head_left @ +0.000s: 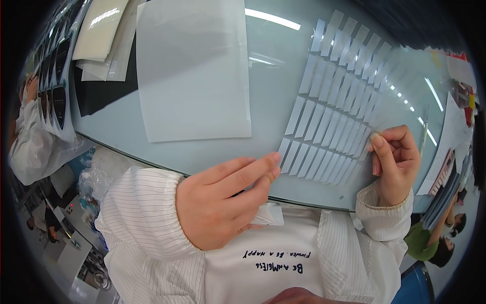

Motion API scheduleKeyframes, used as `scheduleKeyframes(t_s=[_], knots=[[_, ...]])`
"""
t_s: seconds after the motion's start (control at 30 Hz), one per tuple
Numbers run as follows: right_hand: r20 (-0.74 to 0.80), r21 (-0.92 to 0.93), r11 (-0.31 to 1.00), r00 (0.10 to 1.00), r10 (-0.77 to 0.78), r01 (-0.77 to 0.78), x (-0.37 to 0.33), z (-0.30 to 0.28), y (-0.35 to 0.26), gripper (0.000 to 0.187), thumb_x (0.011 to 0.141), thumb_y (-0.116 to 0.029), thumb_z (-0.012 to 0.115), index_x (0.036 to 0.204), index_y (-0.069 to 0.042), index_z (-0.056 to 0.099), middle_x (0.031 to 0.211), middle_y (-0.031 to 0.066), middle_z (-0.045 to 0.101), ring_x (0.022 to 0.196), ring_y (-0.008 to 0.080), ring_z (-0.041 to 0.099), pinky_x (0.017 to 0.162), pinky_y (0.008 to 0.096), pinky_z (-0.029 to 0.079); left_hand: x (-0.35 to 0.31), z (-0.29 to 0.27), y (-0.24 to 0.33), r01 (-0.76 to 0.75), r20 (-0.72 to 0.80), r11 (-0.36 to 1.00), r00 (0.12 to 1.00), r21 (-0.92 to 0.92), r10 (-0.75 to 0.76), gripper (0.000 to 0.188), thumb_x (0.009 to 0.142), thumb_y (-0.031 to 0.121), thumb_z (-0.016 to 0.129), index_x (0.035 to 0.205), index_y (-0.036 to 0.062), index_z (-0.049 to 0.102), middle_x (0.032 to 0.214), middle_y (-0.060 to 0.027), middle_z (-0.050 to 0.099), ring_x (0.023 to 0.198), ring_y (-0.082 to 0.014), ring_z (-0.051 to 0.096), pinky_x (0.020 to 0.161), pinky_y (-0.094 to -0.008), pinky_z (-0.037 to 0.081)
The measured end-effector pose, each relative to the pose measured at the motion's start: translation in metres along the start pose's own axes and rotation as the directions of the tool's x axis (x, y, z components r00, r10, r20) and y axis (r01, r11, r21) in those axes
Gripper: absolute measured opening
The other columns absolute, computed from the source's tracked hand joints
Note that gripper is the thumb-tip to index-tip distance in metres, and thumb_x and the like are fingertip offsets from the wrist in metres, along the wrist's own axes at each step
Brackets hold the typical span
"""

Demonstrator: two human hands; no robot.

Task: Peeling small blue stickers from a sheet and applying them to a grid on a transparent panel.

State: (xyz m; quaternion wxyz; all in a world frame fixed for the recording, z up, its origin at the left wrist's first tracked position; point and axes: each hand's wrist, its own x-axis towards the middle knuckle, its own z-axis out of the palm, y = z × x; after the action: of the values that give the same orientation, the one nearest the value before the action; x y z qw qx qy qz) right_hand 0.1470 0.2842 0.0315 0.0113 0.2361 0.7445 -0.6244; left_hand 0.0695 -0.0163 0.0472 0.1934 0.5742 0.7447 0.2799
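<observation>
My right hand [396,162] pinches with thumb and index finger at the right end of the rows of strips, where a thin pale strip [365,148] runs up to the fingertips. These narrow whitish strips [324,121] lie in several slanted rows on the glass tabletop. My left hand [223,202] hovers by the near left corner of the rows, its index and middle fingers reaching toward the lowest strips. From under its lower fingers a small translucent white piece [269,215] sticks out past the table edge; the hand appears closed on it. The left thumb is mostly hidden.
A large white sheet [195,71] lies left of the strips on the glass table [273,86]. Cream sheets [98,30] rest over a black sheet [109,93] at far left. Dark panels [59,106] hang over the left edge, near another person's sleeve [33,147]. Papers [445,142] lie at right.
</observation>
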Motion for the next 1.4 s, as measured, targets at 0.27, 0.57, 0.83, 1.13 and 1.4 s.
scheduleKeyframes(t_s=[0.27,0.57,0.83,1.13,1.4], knots=[[-0.008,0.005,1.000,1.000,0.020,-0.020,0.000,0.001,-0.003,0.011,0.091,-0.003,0.067,0.092,0.000,0.057,0.077,0.0074,0.065,0.050,0.0035,0.047,0.045,0.0166,0.035,0.003,0.000,0.001,0.036,0.064,0.996,0.998,-0.083,-0.030,0.047,0.047,0.017,0.072,0.084,-0.0113,0.062,0.124,-0.0233,0.059,0.130,-0.0404,0.050,0.102,-0.0461,0.045],[-0.003,0.004,0.999,0.999,0.034,-0.034,0.000,-0.001,-0.003,0.011,0.091,-0.001,0.067,0.092,0.000,0.056,0.080,0.0060,0.064,0.061,0.0047,0.058,0.045,0.0162,0.038,0.008,-0.002,0.005,0.093,0.034,0.995,0.995,-0.038,-0.092,0.046,0.052,0.015,0.071,0.090,-0.0092,0.063,0.122,-0.0182,0.062,0.128,-0.0348,0.053,0.100,-0.0449,0.046],[-0.001,-0.016,0.998,0.998,0.062,-0.062,0.000,0.001,-0.007,0.010,0.091,-0.001,0.066,0.092,0.000,0.056,0.077,0.0066,0.065,0.055,0.0038,0.054,0.045,0.0163,0.038,0.010,-0.003,0.009,0.137,0.025,0.990,0.990,-0.019,-0.137,0.041,0.058,0.014,0.071,0.092,-0.0073,0.065,0.122,-0.0155,0.063,0.127,-0.0295,0.055,0.098,-0.0428,0.046],[-0.007,-0.048,0.997,0.998,0.058,-0.058,-0.001,0.002,-0.006,0.010,0.092,-0.003,0.065,0.093,-0.001,0.054,0.077,0.0057,0.063,0.050,0.0029,0.045,0.043,0.0160,0.033,0.010,0.001,0.013,0.197,-0.006,0.980,0.980,-0.013,-0.197,0.042,0.059,0.013,0.071,0.096,-0.0056,0.065,0.121,-0.0121,0.064,0.127,-0.0263,0.055,0.100,-0.0419,0.044],[-0.021,-0.061,0.996,0.997,0.071,-0.072,-0.001,0.003,-0.006,0.009,0.092,-0.002,0.064,0.092,-0.001,0.055,0.076,0.0057,0.063,0.049,0.0030,0.046,0.043,0.0163,0.034,0.012,-0.001,0.012,0.189,-0.020,0.982,0.982,0.021,-0.189,0.021,0.074,0.004,0.065,0.094,-0.0001,0.061,0.106,-0.0074,0.064,0.125,-0.0233,0.056,0.098,-0.0369,0.047]])
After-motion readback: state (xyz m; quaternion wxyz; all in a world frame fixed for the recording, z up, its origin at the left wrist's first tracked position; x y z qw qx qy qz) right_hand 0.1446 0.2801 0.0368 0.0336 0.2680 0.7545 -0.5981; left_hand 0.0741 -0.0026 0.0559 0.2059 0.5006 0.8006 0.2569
